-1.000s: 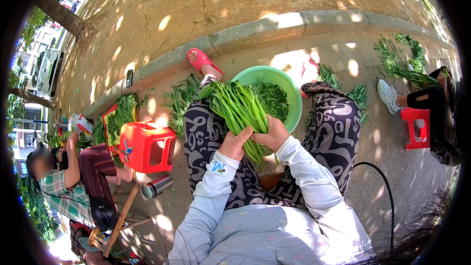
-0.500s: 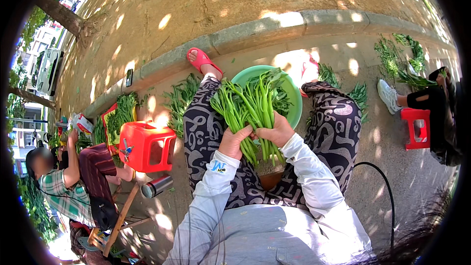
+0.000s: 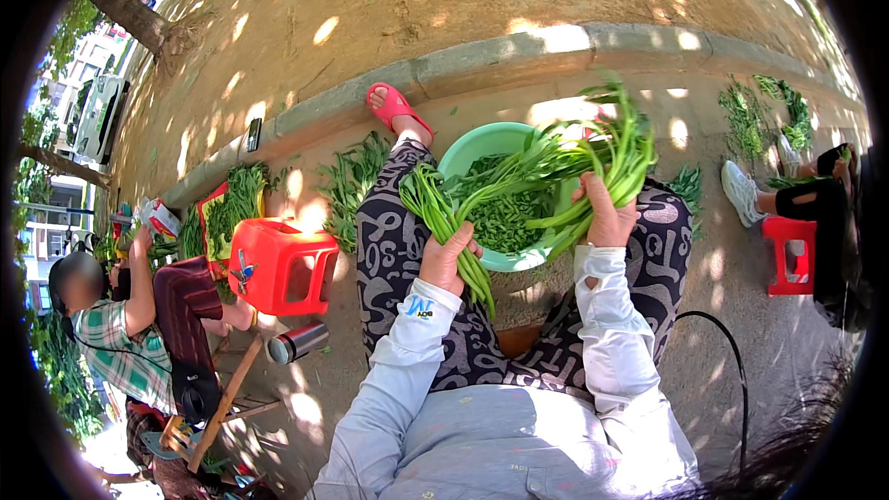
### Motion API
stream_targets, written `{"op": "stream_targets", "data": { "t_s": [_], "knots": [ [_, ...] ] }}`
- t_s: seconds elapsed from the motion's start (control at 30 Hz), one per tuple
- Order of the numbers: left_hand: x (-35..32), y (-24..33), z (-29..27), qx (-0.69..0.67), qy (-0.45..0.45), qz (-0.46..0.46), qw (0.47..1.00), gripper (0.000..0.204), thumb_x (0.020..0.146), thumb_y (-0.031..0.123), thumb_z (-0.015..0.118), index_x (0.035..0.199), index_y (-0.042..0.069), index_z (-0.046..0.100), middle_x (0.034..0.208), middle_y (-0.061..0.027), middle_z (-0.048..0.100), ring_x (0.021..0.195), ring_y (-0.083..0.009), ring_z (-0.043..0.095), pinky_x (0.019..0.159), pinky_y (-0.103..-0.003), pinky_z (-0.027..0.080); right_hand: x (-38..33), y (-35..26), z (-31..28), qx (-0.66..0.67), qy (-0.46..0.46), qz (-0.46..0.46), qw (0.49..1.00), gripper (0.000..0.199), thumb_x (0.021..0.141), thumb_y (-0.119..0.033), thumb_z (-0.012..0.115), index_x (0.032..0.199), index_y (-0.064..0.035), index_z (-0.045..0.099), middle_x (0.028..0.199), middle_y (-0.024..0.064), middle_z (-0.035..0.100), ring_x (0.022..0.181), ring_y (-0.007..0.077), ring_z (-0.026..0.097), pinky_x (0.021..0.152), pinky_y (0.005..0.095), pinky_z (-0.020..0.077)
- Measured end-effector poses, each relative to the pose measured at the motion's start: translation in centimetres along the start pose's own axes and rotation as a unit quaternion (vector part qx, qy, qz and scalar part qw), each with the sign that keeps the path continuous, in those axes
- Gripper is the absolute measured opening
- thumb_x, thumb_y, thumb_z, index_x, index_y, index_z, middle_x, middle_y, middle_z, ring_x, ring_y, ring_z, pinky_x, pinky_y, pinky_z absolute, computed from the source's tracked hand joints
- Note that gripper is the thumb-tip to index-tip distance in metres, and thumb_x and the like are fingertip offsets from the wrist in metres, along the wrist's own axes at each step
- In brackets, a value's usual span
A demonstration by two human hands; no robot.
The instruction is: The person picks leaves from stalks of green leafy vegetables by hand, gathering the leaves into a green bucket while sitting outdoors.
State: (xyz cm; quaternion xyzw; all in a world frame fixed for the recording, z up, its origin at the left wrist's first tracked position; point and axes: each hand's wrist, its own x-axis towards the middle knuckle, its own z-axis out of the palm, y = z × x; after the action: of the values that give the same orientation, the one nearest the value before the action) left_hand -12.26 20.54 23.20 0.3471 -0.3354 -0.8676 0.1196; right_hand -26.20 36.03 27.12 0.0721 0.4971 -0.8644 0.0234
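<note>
My left hand (image 3: 448, 257) is closed round a bunch of long green leafy stems (image 3: 428, 196), their cut ends poking out below the fist. A second bunch of the same green stems (image 3: 626, 156) is gripped in my right hand (image 3: 607, 211), tilted to the upper right, its leafy tops smeared by motion. Some leaves still trail between the two bunches. Beneath them, between my knees, stands a light green plastic basin (image 3: 454, 150) with short cut green pieces (image 3: 505, 213) inside.
Loose greens (image 3: 356, 181) lie on the ground at left. A red stool (image 3: 282, 264) and a steel flask (image 3: 298, 343) stand beside a seated person (image 3: 120, 333). At right are another red stool (image 3: 790, 255) and a person's white shoe (image 3: 742, 194). A stone kerb (image 3: 463, 65) runs beyond.
My hands have moved apart, splitting the single bunch into two. The right hand has swung up and right with its part, uncovering the cut pieces in the basin.
</note>
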Motion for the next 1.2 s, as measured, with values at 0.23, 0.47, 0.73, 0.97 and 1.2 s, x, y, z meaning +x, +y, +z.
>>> {"op": "stream_targets", "data": {
  "t_s": [0.23, 0.47, 0.73, 0.97, 1.2],
  "knots": [
    [-0.1, 0.0, -0.2, 0.012, -0.072, -0.022, 0.997, 0.031, 0.087, 0.024, 0.060, 0.109, 0.005, 0.050, 0.083, -0.0018, 0.052, 0.074, -0.0147, 0.052, 0.070, -0.034, 0.047, -1.1, 0.6, -0.3, -0.117, -0.243, 0.197, 0.943, 0.024, 0.075, -0.009, 0.073, 0.092, -0.0014, 0.058, 0.070, 0.0019, 0.059, 0.053, 0.0108, 0.054, 0.046, 0.0230, 0.0430],
    [-0.1, 0.1, 0.3, -0.020, -0.154, 0.005, 0.988, 0.043, 0.084, 0.015, 0.058, 0.122, 0.000, 0.046, 0.117, -0.0099, 0.055, 0.106, -0.0224, 0.054, 0.094, -0.036, 0.041, -5.0, 5.2, 0.5, -0.249, -0.372, 0.085, 0.890, 0.041, 0.069, -0.009, 0.078, 0.102, 0.0000, 0.055, 0.076, 0.0034, 0.062, 0.056, 0.0093, 0.055, 0.048, 0.0230, 0.0452],
    [-0.7, 0.5, 0.9, 0.025, -0.119, -0.002, 0.993, 0.030, 0.082, 0.010, 0.063, 0.109, 0.001, 0.051, 0.099, -0.0080, 0.060, 0.084, -0.0185, 0.060, 0.074, -0.033, 0.050, -3.3, 2.8, 0.2, -0.218, -0.377, 0.280, 0.855, 0.031, 0.070, -0.008, 0.072, 0.098, 0.0022, 0.061, 0.076, 0.0054, 0.063, 0.056, 0.0105, 0.056, 0.050, 0.0249, 0.0461],
    [0.0, 0.2, -0.1, 0.041, -0.025, 0.008, 0.999, 0.027, 0.079, 0.009, 0.067, 0.101, 0.002, 0.053, 0.085, -0.0067, 0.059, 0.072, -0.0171, 0.058, 0.067, -0.031, 0.049, -0.7, 1.1, -0.5, -0.137, -0.165, 0.218, 0.952, 0.017, 0.071, -0.006, 0.070, 0.086, -0.0003, 0.063, 0.074, 0.0042, 0.063, 0.062, 0.0115, 0.058, 0.057, 0.0245, 0.0455],
    [-0.2, -0.2, 0.2, 0.037, -0.051, 0.025, 0.998, 0.033, 0.080, 0.005, 0.067, 0.109, 0.003, 0.052, 0.098, -0.0060, 0.061, 0.085, -0.0155, 0.058, 0.077, -0.030, 0.048, -1.1, 0.1, 0.1, -0.115, -0.263, 0.142, 0.947, 0.025, 0.073, -0.011, 0.075, 0.088, -0.0012, 0.059, 0.071, 0.0038, 0.061, 0.055, 0.0102, 0.055, 0.050, 0.0225, 0.0449]
  ]
}}
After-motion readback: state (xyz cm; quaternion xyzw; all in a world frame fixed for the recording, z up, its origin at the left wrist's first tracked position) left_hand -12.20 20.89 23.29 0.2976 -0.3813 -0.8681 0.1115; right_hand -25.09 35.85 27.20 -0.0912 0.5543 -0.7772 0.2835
